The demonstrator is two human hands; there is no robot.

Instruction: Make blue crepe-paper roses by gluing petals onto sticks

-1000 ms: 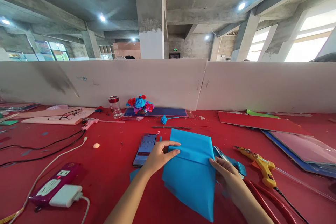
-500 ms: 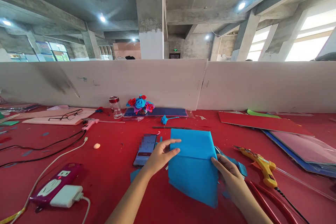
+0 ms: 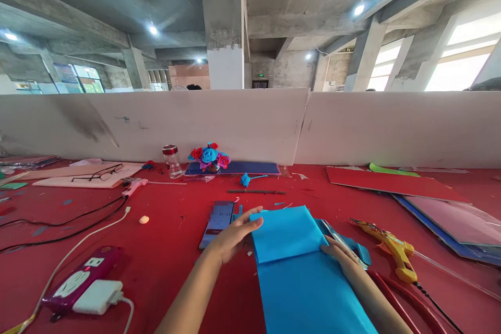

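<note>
A folded sheet of blue paper [image 3: 301,282] lies in front of me, its top part doubled over into a flap. My right hand [image 3: 344,258] grips the sheet's right edge by the end of the fold. At the upper left corner, the thumb and index finger of my left hand [image 3: 235,235] touch the paper, apart from each other. Red-handled scissors [image 3: 387,292] lie beside my right forearm, partly hidden by it. Several scraps of blue paper [image 3: 362,251] are close to them. Left of the sheet is a phone [image 3: 217,224].
A yellow glue gun [image 3: 403,258] rests at the right, near stacked coloured sheets [image 3: 450,219]. A purple power strip [image 3: 84,274] with a white charger and cables sits at the left. Behind are a glass jar [image 3: 172,162], paper flowers [image 3: 209,155], a single blue flower [image 3: 245,179] and a white partition [image 3: 235,120].
The blue paper has come lower and nearer to me, and more of its length shows below the fold. My right hand has shifted slightly down, my left slightly left.
</note>
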